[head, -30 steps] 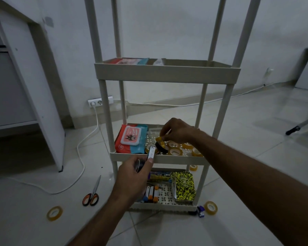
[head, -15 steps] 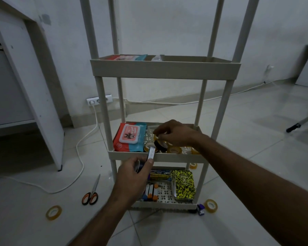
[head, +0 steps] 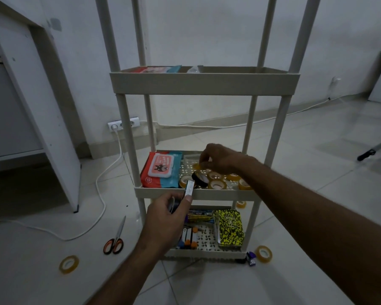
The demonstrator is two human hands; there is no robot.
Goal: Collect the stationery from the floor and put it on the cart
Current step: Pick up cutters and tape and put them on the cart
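Note:
A beige three-shelf cart point(head: 218, 194) stands in front of me. My right hand point(head: 221, 160) reaches over its middle shelf and pinches a yellow tape roll point(head: 196, 166) just above the shelf. A black tape roll point(head: 200, 179) and several yellow tape rolls point(head: 217, 184) lie there beside a wipes pack point(head: 161, 169). My left hand point(head: 166, 221) hovers before the shelf rim, gripping a silver stapler-like tool point(head: 189, 188) and a dark round thing, partly hidden. On the floor lie orange-handled scissors point(head: 114, 243), tape rolls point(head: 68, 264) point(head: 264, 253) and a small purple item point(head: 251, 259).
The bottom shelf holds markers point(head: 188, 238) and a yellow-black box point(head: 229, 228). Another tape roll point(head: 240, 204) lies on the floor behind the cart. A white cable point(head: 98, 186) runs from the wall socket across the tiles. A white cabinet point(head: 42, 119) stands at the left.
My right hand has lifted off the black tape roll and moved back over the shelf with a yellow roll. The left hand has hardly moved.

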